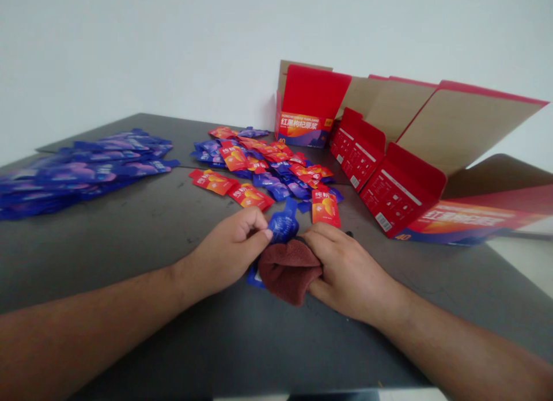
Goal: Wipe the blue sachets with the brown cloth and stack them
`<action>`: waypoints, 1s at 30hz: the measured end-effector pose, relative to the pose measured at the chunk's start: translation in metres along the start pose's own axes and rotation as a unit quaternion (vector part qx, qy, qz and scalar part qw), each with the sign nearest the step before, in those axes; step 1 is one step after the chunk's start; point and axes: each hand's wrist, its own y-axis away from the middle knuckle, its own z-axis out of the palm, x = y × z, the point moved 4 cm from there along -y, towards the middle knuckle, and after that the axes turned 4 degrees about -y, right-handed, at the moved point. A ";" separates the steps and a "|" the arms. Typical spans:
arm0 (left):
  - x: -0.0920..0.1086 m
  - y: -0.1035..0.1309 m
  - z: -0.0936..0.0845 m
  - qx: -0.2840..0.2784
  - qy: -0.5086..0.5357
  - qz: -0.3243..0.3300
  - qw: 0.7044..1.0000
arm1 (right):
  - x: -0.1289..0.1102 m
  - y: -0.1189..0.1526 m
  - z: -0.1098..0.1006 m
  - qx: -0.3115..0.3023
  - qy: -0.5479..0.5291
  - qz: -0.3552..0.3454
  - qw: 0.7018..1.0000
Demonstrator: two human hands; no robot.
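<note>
Pinched between the thumb and fingers of my left hand (237,242) is the edge of a blue sachet (283,223) with a narrow neck pointing away from me. My right hand (341,263) grips a folded brown cloth (289,268), which covers the near part of the sachet. A bit of blue packet also shows under the cloth's left side. Just beyond my hands lie loose red sachets (250,196) with orange pictures, mixed in a heap with blue ones (276,186). One red sachet (325,206) lies right by my right fingers.
On the left of the dark table (164,343) is a layered pile of blue-purple pouches (95,167). Open red cartons (317,95) with raised flaps stand at the back right, one (470,219) reaching the right edge. A white wall rises behind.
</note>
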 end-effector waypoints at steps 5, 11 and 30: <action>0.001 0.000 -0.001 0.008 -0.011 0.024 1.000 | -0.003 -0.001 0.003 -0.037 -0.006 -0.038 0.999; 0.001 0.000 -0.001 0.001 -0.009 0.004 1.000 | 0.000 -0.001 0.001 -0.009 0.004 -0.004 1.000; -0.001 -0.001 -0.001 0.001 0.003 0.008 1.000 | 0.005 0.000 -0.002 0.058 -0.062 0.011 0.996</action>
